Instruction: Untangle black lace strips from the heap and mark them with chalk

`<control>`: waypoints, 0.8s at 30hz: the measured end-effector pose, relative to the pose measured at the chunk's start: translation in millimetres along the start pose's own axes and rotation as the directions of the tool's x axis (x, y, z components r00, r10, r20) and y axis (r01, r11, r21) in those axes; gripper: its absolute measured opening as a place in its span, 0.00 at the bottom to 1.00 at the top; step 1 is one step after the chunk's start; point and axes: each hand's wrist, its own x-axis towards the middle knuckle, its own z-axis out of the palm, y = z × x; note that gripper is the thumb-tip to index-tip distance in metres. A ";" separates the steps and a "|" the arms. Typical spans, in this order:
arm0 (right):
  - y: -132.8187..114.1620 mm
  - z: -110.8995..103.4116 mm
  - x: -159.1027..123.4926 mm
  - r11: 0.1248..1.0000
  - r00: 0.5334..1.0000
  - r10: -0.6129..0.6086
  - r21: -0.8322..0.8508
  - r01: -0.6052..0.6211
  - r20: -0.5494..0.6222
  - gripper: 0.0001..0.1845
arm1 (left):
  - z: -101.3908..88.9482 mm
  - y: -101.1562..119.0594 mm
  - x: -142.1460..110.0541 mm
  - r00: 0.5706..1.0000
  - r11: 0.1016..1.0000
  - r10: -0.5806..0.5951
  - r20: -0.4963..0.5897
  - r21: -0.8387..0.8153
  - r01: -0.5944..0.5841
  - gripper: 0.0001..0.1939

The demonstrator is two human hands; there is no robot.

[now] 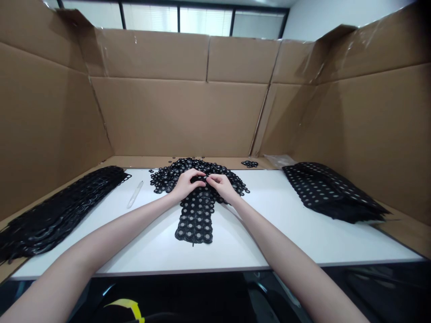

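Note:
A black strip [194, 223] with rows of round grey-centred discs lies lengthwise on the white table, its far end under my hands. My left hand [187, 184] curves its thumb and forefinger around that far end at the left edge. At the right edge, my right hand [223, 185] has its thumb and forefinger pinched together; whatever is between the tips is too small to make out. Just behind both hands spreads a heap of small black rings [164, 177], partly covered by the fingers.
A bundle of black strips [63, 208] lies at the left; a white pen-like tool [135, 194] is beside it. Dotted black sheets [326, 190] are stacked at the right near a clear plastic bag [279, 160]. A few loose rings [249, 164] sit behind. Cardboard walls [182, 116] enclose the table [269, 233].

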 end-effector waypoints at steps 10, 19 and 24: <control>-0.2 -5.7 2.0 0.988 0.999 -0.033 -0.150 0.032 -0.004 0.14 | 3.4 -2.4 0.4 0.988 0.993 -0.114 -0.108 -0.048 0.109 0.07; 1.8 -3.3 1.1 0.970 0.999 -0.015 -0.244 0.006 -0.033 0.10 | 8.5 -3.6 0.2 0.969 0.972 -0.216 -0.119 -0.125 0.201 0.08; -1.3 -1.9 0.4 0.960 0.999 -0.024 -0.280 0.011 -0.043 0.09 | 10.5 -7.2 1.4 0.962 0.954 -0.249 -0.112 -0.197 0.225 0.10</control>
